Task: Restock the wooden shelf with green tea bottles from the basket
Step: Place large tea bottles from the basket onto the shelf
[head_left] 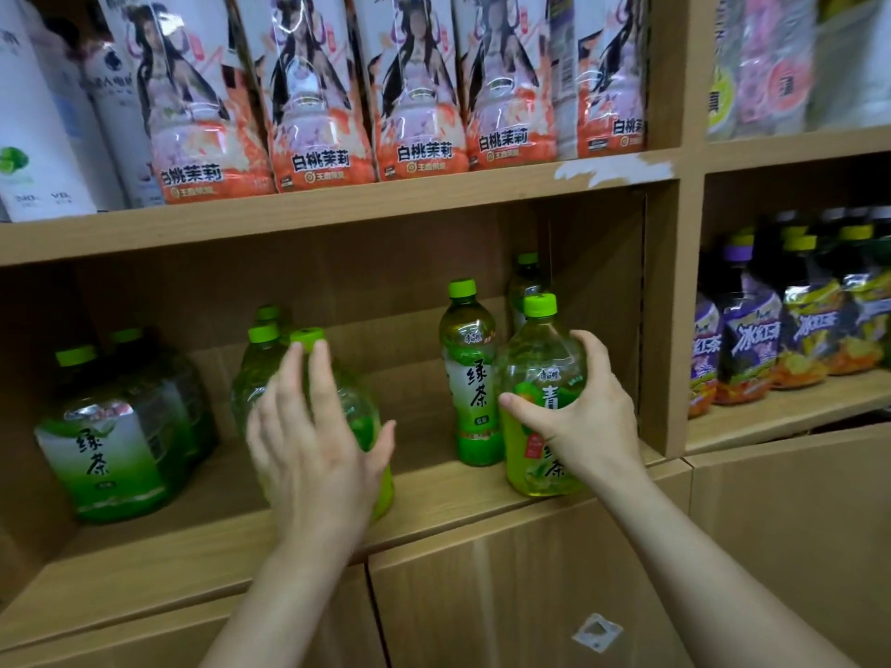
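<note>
our forearms are reaching in from the near edge, over the closed cabinet doors below the wooden shelf.

item, right hand: we are gripping a wide green tea bottle round its middle, thumb lying on the left of the label, fingers curling round the right side. it is standing upright on the near lip of the shelf at the right end of the compartment, long axis vertical, cap up.

item, left hand: fingers are lying straight and spread, holding nothing, across the near face of a second wide bottle, also upright. the hand is blurring, so we cannot tell whether the palm is touching it.

item, slim green tea bottle: standing just left of the gripped bottle and a little farther back; touching or not, we cannot tell.

item, back bottle: standing directly behind the gripped one, toward the far wall.

item, large green tea jugs: sitting at the left end.

item, basket: not showing.

judgement: the right hand is doing the placing. the way straight back is looking short, with the back bottle standing in line, so we are expecting only a small push away from us, keeping the bottle vertical. open board is lying between the two hands.
</note>
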Tool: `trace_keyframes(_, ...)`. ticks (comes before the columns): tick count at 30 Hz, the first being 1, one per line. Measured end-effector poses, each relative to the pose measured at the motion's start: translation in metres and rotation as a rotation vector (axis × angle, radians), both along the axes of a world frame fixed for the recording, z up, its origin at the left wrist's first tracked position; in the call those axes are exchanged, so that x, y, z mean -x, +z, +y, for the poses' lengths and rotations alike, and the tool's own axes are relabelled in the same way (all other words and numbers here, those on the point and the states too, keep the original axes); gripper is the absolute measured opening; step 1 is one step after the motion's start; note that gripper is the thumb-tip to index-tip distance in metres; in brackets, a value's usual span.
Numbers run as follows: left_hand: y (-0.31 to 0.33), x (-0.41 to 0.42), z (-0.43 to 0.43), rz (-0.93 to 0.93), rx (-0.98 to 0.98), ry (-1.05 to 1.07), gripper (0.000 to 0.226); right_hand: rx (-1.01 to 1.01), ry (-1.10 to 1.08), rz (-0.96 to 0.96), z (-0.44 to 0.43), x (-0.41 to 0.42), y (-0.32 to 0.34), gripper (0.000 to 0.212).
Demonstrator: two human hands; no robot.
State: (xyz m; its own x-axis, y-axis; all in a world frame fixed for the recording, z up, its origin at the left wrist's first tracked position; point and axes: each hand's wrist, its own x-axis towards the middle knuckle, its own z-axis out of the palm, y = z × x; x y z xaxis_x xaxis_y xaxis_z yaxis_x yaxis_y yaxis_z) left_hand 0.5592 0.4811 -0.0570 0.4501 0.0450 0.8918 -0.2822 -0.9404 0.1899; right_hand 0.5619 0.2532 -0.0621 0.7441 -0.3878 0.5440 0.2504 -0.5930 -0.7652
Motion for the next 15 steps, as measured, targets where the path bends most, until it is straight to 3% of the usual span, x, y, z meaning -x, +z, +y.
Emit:
trace_keyframes(1, 0.000, 0.003, -0.014, -0.045, -0.057, -0.082, 0.089, 0.002, 0.010, -0.001, -0.003, 0.000, 0.001, 0.101)
trace_keyframes(3, 0.000, -0.001, -0.046, 0.093, -0.031, -0.253, 0.085, 0.000, 0.018, 0.003, -0.008, 0.000, 0.001, 0.102)
trace_keyframes(6, 0.002, -0.033, -0.080, 0.525, 0.324, -0.340, 0.095, -0.006, 0.008, 0.014, -0.018, -0.001, 0.000, 0.102)
trace_keyframes(8, 0.002, -0.061, -0.091, 0.708, 0.491, -0.334, 0.084, -0.007, 0.009, 0.008, -0.027, -0.001, -0.001, 0.102)
trace_keyframes(11, -0.001, -0.089, -0.106, 0.770, 0.559, -0.416, 0.049, -0.049, -0.032, -0.032, -0.041, -0.004, -0.008, 0.104)
trace_keyframes(15, -0.001, -0.132, -0.128, 0.765, 0.690, -0.522, 0.044, -0.137, -0.065, -0.057, -0.049, -0.012, -0.028, 0.107)
